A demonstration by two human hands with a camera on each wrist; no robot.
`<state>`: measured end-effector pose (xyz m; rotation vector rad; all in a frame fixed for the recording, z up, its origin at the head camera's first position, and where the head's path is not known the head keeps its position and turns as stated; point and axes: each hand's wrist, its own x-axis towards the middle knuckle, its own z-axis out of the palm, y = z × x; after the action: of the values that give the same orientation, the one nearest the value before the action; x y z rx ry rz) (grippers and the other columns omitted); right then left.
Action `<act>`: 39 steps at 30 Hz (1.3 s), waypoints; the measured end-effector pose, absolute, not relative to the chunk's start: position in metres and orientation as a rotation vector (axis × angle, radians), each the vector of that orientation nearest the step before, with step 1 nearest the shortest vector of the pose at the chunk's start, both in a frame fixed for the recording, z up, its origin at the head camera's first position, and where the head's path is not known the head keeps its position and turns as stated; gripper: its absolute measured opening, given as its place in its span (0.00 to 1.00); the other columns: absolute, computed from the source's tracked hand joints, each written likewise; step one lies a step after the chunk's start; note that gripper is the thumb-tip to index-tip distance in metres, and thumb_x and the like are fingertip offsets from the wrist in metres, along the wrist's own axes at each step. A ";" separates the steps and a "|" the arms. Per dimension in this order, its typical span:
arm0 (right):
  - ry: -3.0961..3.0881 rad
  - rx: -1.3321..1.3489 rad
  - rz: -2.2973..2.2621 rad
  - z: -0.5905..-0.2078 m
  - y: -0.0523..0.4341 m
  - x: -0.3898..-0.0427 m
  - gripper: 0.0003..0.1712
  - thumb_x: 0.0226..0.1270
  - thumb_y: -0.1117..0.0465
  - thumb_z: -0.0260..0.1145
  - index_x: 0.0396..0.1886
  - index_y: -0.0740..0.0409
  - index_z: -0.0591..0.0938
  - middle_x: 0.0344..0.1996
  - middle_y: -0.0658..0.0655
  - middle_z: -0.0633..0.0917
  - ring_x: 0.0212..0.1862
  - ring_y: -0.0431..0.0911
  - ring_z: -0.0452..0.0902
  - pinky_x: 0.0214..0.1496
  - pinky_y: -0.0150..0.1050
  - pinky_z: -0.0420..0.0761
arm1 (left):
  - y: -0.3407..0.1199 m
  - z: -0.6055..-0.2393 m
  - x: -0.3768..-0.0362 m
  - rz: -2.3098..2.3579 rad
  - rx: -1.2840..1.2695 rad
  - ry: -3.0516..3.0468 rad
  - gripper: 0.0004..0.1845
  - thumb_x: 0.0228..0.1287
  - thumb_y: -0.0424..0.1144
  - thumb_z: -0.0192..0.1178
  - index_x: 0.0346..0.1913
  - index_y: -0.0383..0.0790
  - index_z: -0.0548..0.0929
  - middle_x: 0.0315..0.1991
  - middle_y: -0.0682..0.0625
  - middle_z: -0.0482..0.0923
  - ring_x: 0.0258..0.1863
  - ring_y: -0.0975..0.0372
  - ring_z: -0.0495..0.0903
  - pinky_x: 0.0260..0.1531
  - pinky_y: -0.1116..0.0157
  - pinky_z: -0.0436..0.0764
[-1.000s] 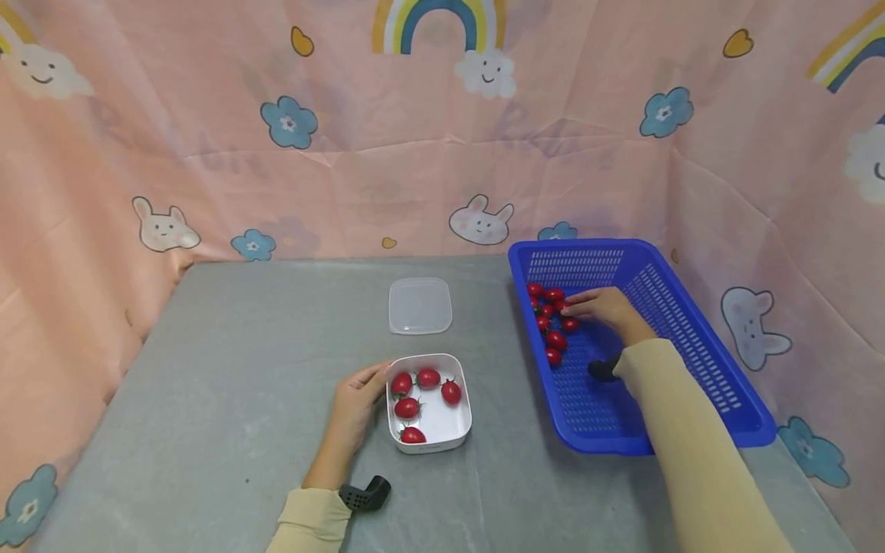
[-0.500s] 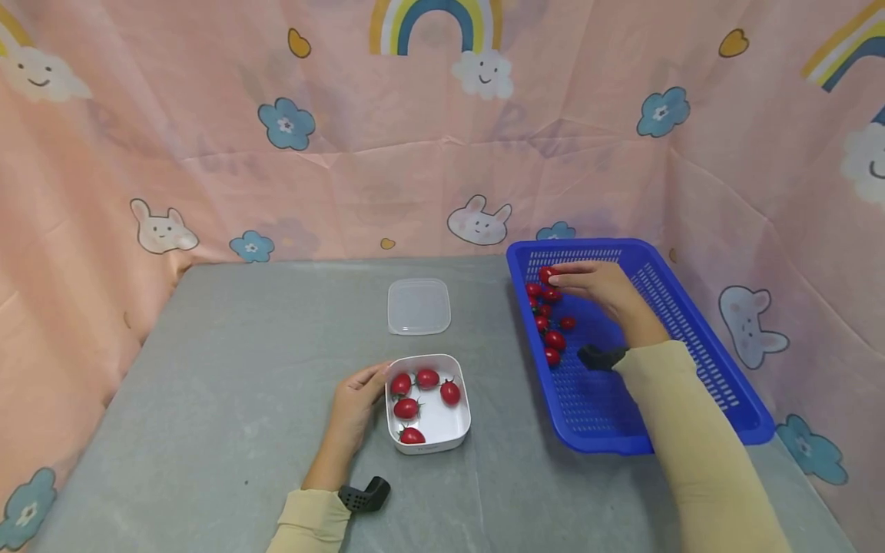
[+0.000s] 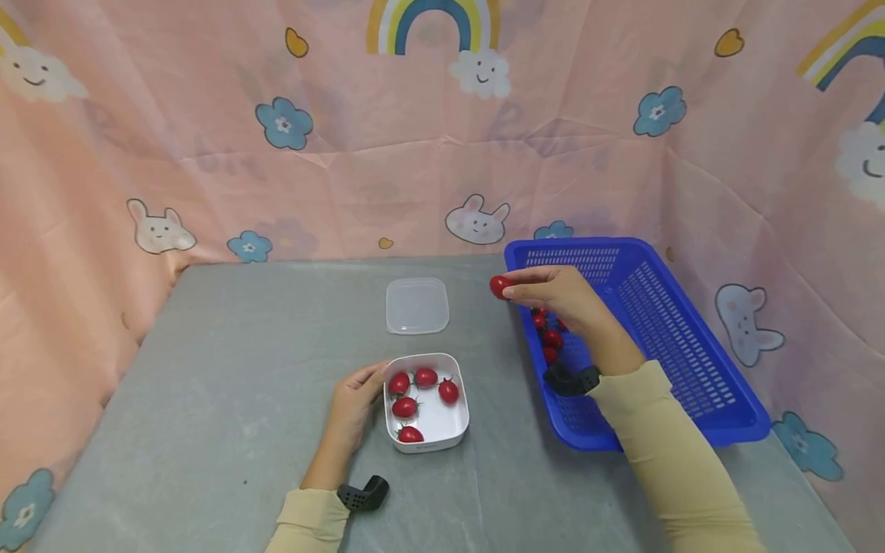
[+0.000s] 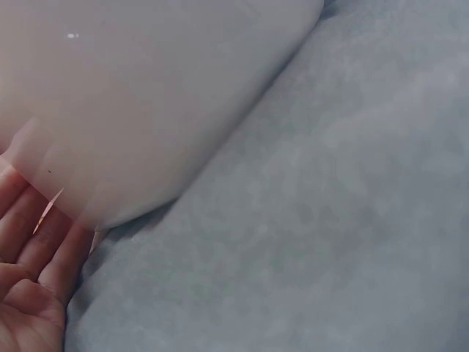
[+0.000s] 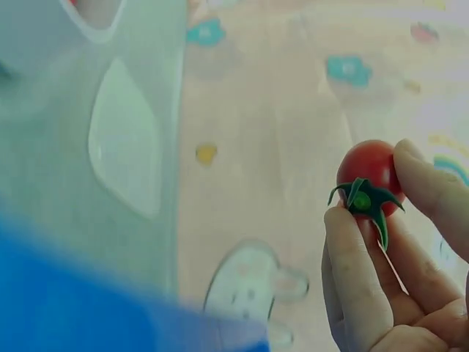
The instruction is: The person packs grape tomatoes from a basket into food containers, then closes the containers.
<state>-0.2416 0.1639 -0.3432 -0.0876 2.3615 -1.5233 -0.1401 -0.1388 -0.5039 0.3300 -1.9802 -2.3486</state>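
My right hand [image 3: 570,303] pinches a red cherry tomato [image 3: 501,287] between thumb and fingers, just beyond the left rim of the blue basket [image 3: 698,361]. The right wrist view shows this tomato's green calyx [image 5: 363,198] at its lower side. My left hand [image 3: 354,407] rests against the left side of a white square box [image 3: 442,445] that holds several cherry tomatoes [image 3: 405,408]. In the left wrist view, extended fingers [image 4: 51,235] lie along the box's wall [image 4: 146,125]. Several more tomatoes [image 3: 551,339] sit along the basket's left side, partly hidden by my right hand.
A clear square lid [image 3: 418,306] lies flat on the grey tabletop [image 3: 242,384] behind the box. Pink patterned cloth [image 3: 346,177] hangs along the back and both sides. The basket's raised rim stands on the right.
My right hand has picked a tomato from among those in the basket, lifted it and carried it left past the rim. My left hand and the box have stayed in place.
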 end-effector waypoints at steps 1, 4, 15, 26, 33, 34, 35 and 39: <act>2.358 -0.093 -1.524 -0.343 0.159 -0.239 0.29 0.63 0.50 0.73 0.60 0.60 0.82 0.49 0.54 0.88 0.53 0.45 0.82 0.59 0.39 0.81 | -0.139 -0.504 -0.140 -2.347 0.330 -1.983 0.19 0.68 0.35 0.62 0.53 0.20 0.81 0.38 0.60 0.88 0.43 0.74 0.83 0.47 0.75 0.81; 2.369 -0.139 -1.502 -0.344 0.146 -0.229 0.27 0.61 0.51 0.74 0.57 0.58 0.84 0.54 0.59 0.86 0.56 0.51 0.79 0.63 0.47 0.77 | -0.139 -0.503 -0.140 -2.348 0.328 -1.985 0.19 0.67 0.35 0.63 0.53 0.21 0.81 0.39 0.59 0.88 0.43 0.74 0.83 0.47 0.75 0.81; 2.324 -0.235 -1.425 -0.357 0.100 -0.191 0.22 0.57 0.52 0.76 0.51 0.53 0.88 0.48 0.55 0.89 0.55 0.50 0.82 0.64 0.56 0.75 | -0.141 -0.503 -0.140 -2.307 0.322 -2.041 0.20 0.68 0.38 0.63 0.54 0.24 0.82 0.48 0.45 0.87 0.44 0.74 0.83 0.49 0.75 0.81; 2.420 -0.274 -1.392 -0.364 0.070 -0.163 0.19 0.55 0.57 0.78 0.47 0.56 0.89 0.45 0.56 0.90 0.56 0.52 0.79 0.57 0.51 0.80 | -0.142 -0.502 -0.140 -2.366 0.321 -1.984 0.19 0.68 0.36 0.63 0.54 0.22 0.81 0.39 0.60 0.88 0.42 0.73 0.84 0.47 0.74 0.82; 2.594 -0.310 -1.315 -0.383 0.059 -0.154 0.18 0.52 0.60 0.79 0.44 0.56 0.90 0.41 0.55 0.90 0.47 0.50 0.83 0.43 0.38 0.84 | -0.142 -0.501 -0.140 -2.344 0.311 -2.017 0.20 0.68 0.37 0.63 0.54 0.22 0.82 0.41 0.57 0.88 0.43 0.74 0.83 0.47 0.74 0.81; 2.606 -0.311 -1.312 -0.386 0.058 -0.153 0.17 0.51 0.60 0.80 0.43 0.56 0.90 0.40 0.55 0.90 0.46 0.49 0.83 0.41 0.37 0.84 | -0.142 -0.501 -0.140 -2.343 0.313 -2.018 0.20 0.68 0.37 0.63 0.54 0.22 0.82 0.41 0.57 0.88 0.43 0.74 0.83 0.47 0.74 0.81; 2.607 -0.304 -1.319 -0.390 0.057 -0.153 0.17 0.51 0.61 0.80 0.43 0.56 0.91 0.40 0.56 0.91 0.45 0.48 0.83 0.40 0.36 0.84 | -0.142 -0.502 -0.140 -2.346 0.313 -2.015 0.20 0.68 0.37 0.63 0.54 0.23 0.82 0.41 0.57 0.88 0.42 0.73 0.83 0.47 0.74 0.81; 2.600 -0.310 -1.348 -0.405 0.054 -0.151 0.17 0.51 0.64 0.79 0.43 0.59 0.90 0.41 0.59 0.90 0.38 0.47 0.84 0.32 0.34 0.83 | -0.141 -0.503 -0.141 -2.349 0.313 -2.007 0.19 0.67 0.37 0.63 0.53 0.23 0.82 0.41 0.56 0.88 0.43 0.73 0.83 0.47 0.74 0.81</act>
<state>-0.1514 0.0540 -0.4055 -0.3100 2.6004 -1.3479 -0.1407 -0.1410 -0.5029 0.3130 -2.0072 -2.3489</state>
